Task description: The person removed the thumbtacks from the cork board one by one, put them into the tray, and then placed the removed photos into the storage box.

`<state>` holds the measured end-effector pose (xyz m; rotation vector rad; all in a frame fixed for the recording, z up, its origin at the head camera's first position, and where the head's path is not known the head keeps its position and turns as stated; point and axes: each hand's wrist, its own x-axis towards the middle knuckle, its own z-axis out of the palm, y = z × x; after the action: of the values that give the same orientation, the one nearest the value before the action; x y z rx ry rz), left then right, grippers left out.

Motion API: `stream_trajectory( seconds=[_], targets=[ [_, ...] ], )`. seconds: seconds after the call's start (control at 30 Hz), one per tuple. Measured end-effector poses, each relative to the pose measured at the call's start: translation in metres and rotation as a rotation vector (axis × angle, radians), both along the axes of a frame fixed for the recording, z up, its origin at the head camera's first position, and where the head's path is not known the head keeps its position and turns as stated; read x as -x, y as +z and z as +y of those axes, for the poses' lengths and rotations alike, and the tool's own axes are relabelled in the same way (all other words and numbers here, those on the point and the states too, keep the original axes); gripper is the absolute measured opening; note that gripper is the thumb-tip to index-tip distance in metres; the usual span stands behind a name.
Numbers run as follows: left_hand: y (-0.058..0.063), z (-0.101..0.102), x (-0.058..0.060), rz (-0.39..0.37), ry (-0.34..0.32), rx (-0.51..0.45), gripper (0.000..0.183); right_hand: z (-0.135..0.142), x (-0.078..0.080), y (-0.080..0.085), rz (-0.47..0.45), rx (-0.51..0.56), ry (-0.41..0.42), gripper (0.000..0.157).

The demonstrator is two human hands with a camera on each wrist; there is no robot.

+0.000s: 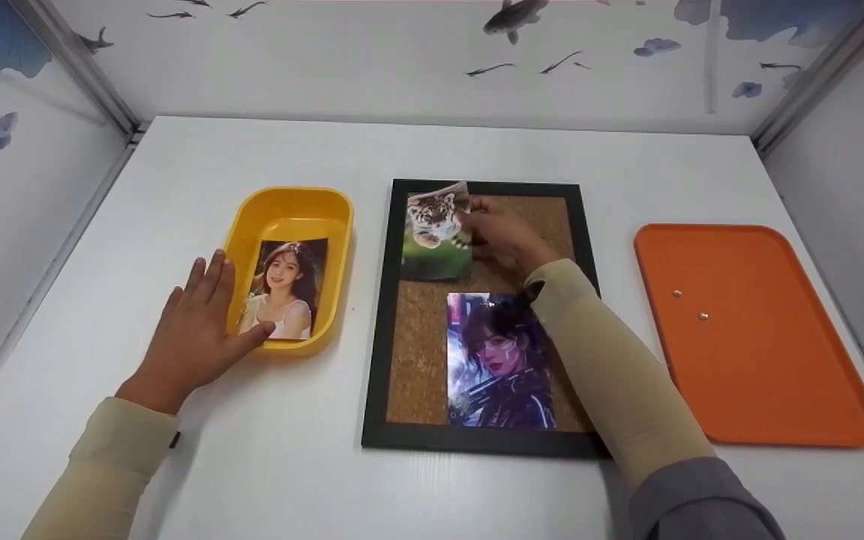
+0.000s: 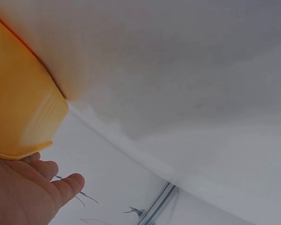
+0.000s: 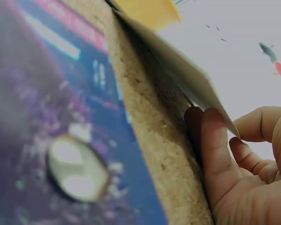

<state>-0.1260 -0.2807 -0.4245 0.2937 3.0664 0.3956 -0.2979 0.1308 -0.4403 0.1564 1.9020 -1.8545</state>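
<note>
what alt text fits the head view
The right hand holds a tiger photo over a framed corkboard bearing another picture. The left hand touches a yellow tray with a portrait; an orange tray lies at right.

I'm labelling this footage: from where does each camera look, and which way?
Head: on the head, facing forward and down at the corkboard; left hand and right hand show.
Left wrist: on that wrist, facing the yellow container; left hand partly shows.
Right wrist: on that wrist, facing along the corkboard; right hand shows, pinching the tiger picture.
Head and right wrist share the tiger picture.
</note>
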Motion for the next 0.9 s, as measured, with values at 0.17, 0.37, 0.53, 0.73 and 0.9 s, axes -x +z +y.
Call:
stream_trajectory(
  seconds=[0.17, 0.37, 0.53, 0.73, 0.9],
  targets=[
    [-0.002, 0.0, -0.001, 0.0, -0.003, -0.008, 0.106, 0.002, -0.001, 0.004, -0.025, -0.002, 0.007, 0.025],
    [-0.002, -0.001, 0.0, 0.015, -0.009, -0.004, 0.105, 0.003, -0.003, 0.009, -0.019, -0.038, 0.002, 0.024],
    [-0.001, -0.002, 0.0, 0.018, -0.008, -0.007, 0.105, 0.004, -0.004, 0.009, 0.003, -0.063, -0.005, 0.02],
    [-0.001, -0.001, 0.0, 0.005, -0.002, -0.013, 0.105, 0.007, -0.005, 0.011, 0.005, -0.054, -0.012, 0.023],
    [-0.001, -0.001, 0.0, 0.01, -0.002, -0.013, 0.104, 0.011, -0.007, 0.017, 0.037, -0.045, -0.042, 0.022]
  ],
)
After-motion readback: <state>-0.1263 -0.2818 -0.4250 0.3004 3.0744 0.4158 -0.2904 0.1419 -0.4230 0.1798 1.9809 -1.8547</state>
